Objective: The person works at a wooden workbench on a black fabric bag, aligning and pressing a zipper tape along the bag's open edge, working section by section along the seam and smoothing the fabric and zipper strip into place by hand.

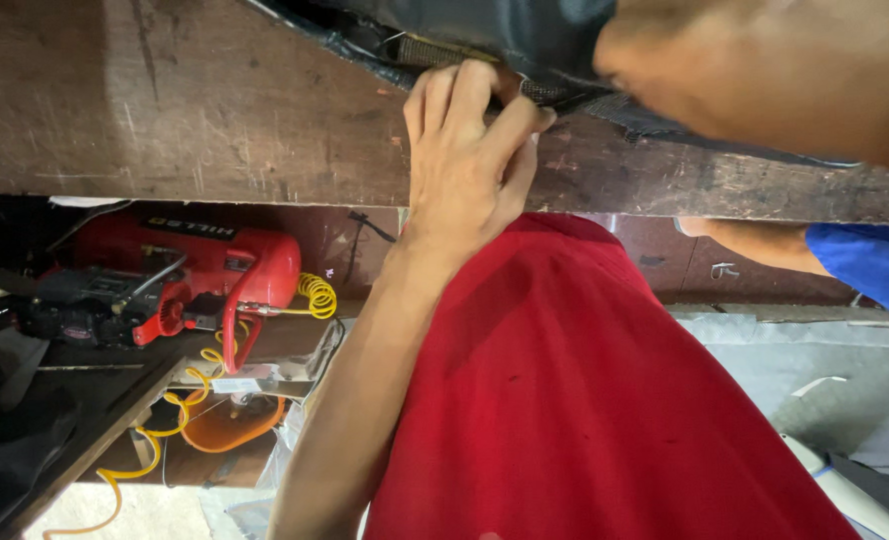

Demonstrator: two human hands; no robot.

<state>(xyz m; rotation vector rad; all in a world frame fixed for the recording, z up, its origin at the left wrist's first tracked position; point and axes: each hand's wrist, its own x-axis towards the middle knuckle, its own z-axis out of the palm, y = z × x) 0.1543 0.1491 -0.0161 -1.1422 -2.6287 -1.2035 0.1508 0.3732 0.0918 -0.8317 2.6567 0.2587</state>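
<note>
Under the near edge of the dark, scratched wooden workbench sits a red air compressor with a coiled yellow hose, and the person's red shirt fills the lower middle. A co-worker's blue-sleeved arm shows below the right edge. The left hand reaches over the near edge, fingers pinching the woven border of a black fabric piece lying at the bench's far side. The right hand is blurred over that fabric; its grip cannot be told.
</note>
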